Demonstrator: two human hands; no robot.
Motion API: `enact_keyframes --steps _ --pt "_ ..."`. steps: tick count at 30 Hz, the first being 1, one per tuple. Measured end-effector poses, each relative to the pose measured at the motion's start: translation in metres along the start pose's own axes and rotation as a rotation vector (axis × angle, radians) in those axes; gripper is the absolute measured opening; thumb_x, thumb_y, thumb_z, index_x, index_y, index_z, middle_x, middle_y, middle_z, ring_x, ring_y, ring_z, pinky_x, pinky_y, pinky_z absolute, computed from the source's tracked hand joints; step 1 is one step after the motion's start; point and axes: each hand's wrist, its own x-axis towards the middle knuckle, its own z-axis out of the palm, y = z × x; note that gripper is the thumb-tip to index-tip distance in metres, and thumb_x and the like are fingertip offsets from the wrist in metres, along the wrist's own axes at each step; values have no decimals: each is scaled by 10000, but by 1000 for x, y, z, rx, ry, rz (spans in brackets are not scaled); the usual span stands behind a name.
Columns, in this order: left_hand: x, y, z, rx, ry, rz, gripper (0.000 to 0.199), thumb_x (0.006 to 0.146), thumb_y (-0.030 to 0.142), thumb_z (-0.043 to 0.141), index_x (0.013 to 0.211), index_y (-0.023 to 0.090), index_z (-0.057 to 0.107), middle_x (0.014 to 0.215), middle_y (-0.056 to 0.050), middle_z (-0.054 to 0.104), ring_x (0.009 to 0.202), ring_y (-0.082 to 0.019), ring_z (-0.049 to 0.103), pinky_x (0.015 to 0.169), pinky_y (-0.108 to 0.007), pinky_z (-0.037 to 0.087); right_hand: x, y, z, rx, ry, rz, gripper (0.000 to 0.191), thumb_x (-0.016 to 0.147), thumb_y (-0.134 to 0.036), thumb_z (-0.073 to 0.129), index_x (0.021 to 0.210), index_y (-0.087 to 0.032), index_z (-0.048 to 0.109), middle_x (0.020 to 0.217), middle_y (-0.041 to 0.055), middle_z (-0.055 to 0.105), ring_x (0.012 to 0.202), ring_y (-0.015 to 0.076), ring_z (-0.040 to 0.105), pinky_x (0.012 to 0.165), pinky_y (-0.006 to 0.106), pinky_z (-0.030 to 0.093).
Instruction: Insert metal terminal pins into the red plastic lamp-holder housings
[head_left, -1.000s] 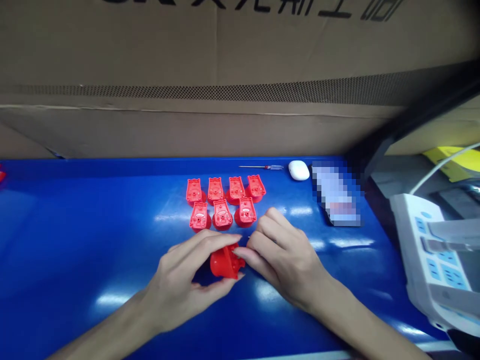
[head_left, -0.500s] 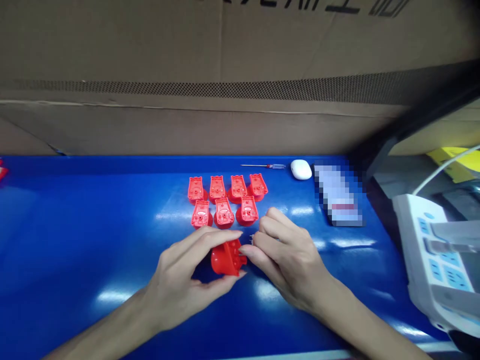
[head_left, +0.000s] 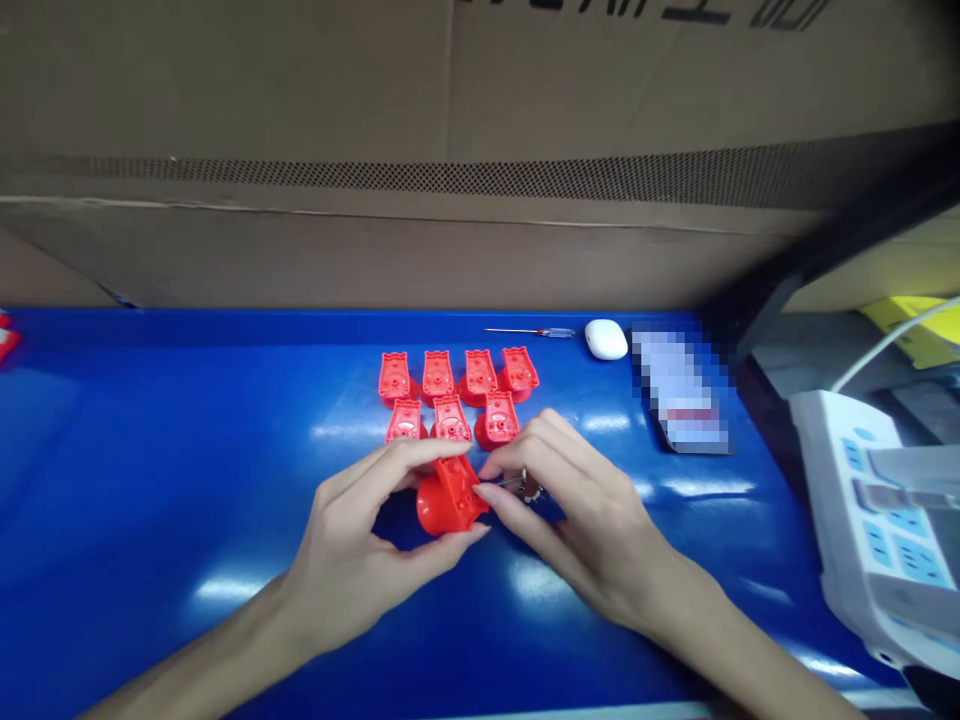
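So the left hand (head_left: 356, 535) has its thumb and fingers clamped on a red plastic housing with a rounded cup-like back (head_left: 437, 504), held tilted just in front of seven matching red plastic housings (head_left: 480, 372) in two rows on the glossy blue tabletop (head_left: 187, 450). Right hand's (head_left: 585, 515) curled around some small shiny silvery bits (head_left: 531, 488), thumb tip right at the held housing's open face, though I can't tell if its fingertips are pinching anything.

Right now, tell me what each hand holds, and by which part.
The left hand holds a red part by opposite edges, thumb near, fingers far. The right hand curls around small shiny pieces; where it grips them cannot be told.
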Motion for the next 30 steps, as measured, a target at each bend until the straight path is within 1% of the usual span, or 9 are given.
enact_keyframes --steps 4,10,14,17,21,24,25,27,30 --pt "1 0 0 -12 -4 -16 615 857 213 933 1413 302 685 1275 -45 807 1059 -217 836 976 -341 719 0 -3 -3 125 25 30 124 1090 -157 683 1197 -218 666 1053 40 700 941 198 601 851 364 502" --pt "2 3 -2 -17 18 -16 602 870 207 924 1415 313 690 1316 -43 797 1085 -212 831 1007 -347 708 -1 -3 -9 230 6 118 103 1077 -171 715 1157 -233 727 1041 26 732 939 191 649 876 368 519" --pt "2 2 -3 45 60 48 633 856 217 942 1435 314 704 1270 -43 806 1057 -211 819 980 -354 703 0 -2 -10 227 12 123 126 1078 -171 712 1174 -244 747 1055 28 748 965 200 670 892 378 527" --pt "3 2 -5 68 65 92 640 874 219 931 1463 323 703 1225 -34 818 1044 -206 805 970 -353 689 1 -3 -11 248 42 149 124 1080 -187 710 1171 -258 757 1053 23 753 968 200 678 892 377 530" --pt "6 5 -7 59 55 127 599 914 193 895 1468 328 711 1253 -36 808 1099 -211 784 1017 -370 659 1 -4 -11 324 97 251 74 1068 -241 744 1120 -280 777 1057 15 752 977 200 690 887 366 533" --pt "8 9 -8 74 19 161 552 948 151 851 1452 336 725 1268 -46 771 1115 -201 763 983 -346 652 0 -4 -11 416 119 318 43 1056 -272 770 1086 -294 792 1065 15 749 985 198 696 888 358 539" --pt "8 9 -8 91 5 168 547 957 144 839 1453 345 725 1260 -45 753 1102 -191 757 956 -327 653 1 -4 -12 443 122 324 36 1049 -276 781 1073 -296 798 1080 19 746 1010 200 698 905 358 543" --pt "7 9 -8 148 -1 179 590 967 139 826 1500 352 687 1229 -42 730 1066 -174 753 925 -296 652 1 -5 -12 483 112 314 23 1032 -285 805 1049 -298 812 1151 32 740 1122 217 691 978 370 545" --pt "1 7 -6 242 57 198 735 962 150 832 1622 304 545 1161 -31 762 1015 -165 770 980 -295 653 1 -7 -13 528 27 309 29 1023 -292 816 1046 -300 833 1314 47 716 1309 243 645 1111 401 516"
